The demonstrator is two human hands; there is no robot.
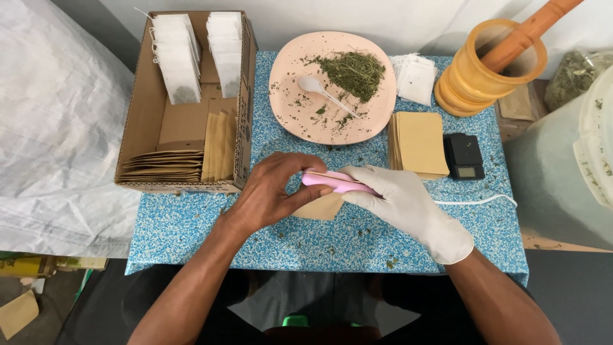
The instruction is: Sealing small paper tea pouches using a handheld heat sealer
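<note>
Blue speckled cloth covers the table. One pink sealer near the front edge is clamped by bare left hand and gloved right hand over one brown pouch; one plate and one cardboard box are set at the back.

Both hands meet over a blue speckled table. The bare left hand and the gloved right hand grip a pink handheld sealer, pressed on a brown paper packet. A white cord trails from the right hand. Behind them sit a pink plate of dried herbs with a white spoon, a stack of brown packets, a small black scale, a wooden mortar and a cardboard box.
</note>
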